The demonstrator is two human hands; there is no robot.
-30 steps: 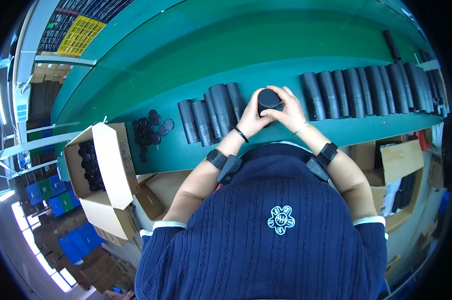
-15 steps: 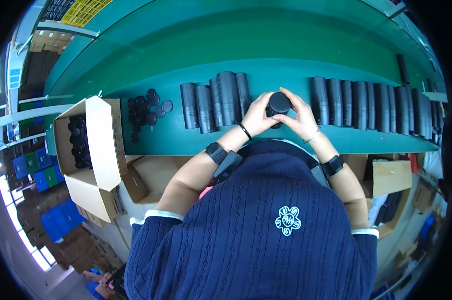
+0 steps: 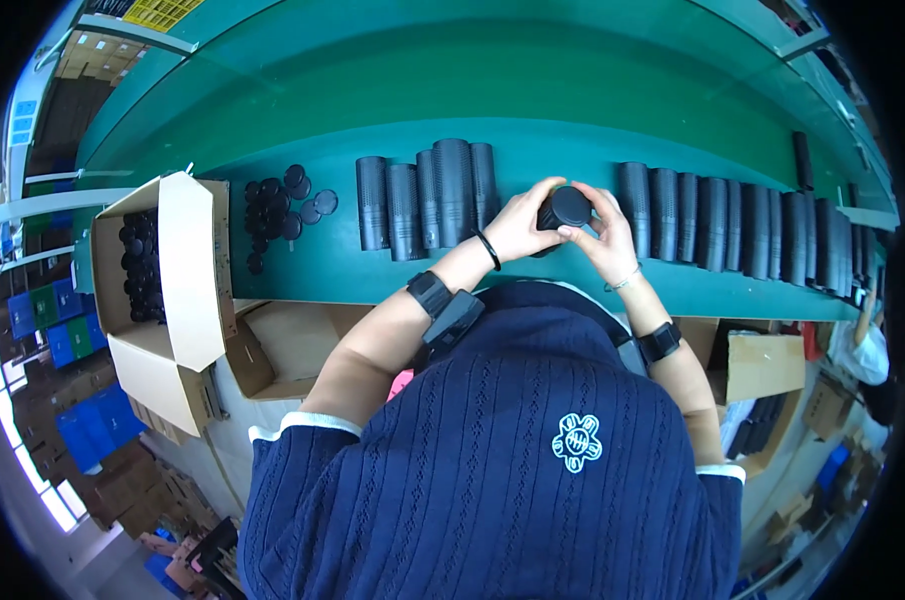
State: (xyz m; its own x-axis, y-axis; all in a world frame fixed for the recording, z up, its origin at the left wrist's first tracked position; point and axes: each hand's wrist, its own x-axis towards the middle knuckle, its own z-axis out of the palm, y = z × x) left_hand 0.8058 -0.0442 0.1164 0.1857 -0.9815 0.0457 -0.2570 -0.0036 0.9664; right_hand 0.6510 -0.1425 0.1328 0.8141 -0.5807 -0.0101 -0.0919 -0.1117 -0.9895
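A black tube with a round black cap (image 3: 571, 206) at its top end stands between my hands at the front of the green bench. My left hand (image 3: 518, 228) wraps round its left side, fingers curled over the far edge. On the other side, my right hand (image 3: 608, 240) grips it with fingers at the cap's rim and the thumb on the near edge. Most of the tube's body is hidden under the cap and my hands. Left of my hands lie several black ribbed tubes (image 3: 453, 190), and farther left is a loose heap of round black caps (image 3: 273, 208).
A long row of black tubes (image 3: 713, 222) lines the right of the green bench (image 3: 563, 140). An open cardboard box (image 3: 198, 270) of black caps stands at the bench's left end. More open boxes (image 3: 768, 365) sit below the front edge. At far right a person's arm (image 3: 866, 315) shows.
Both hands keep hold of the capped tube, which has shifted slightly right and tilts a little more. My right fingers have moved around the cap. Another person's arm has appeared at the far right.
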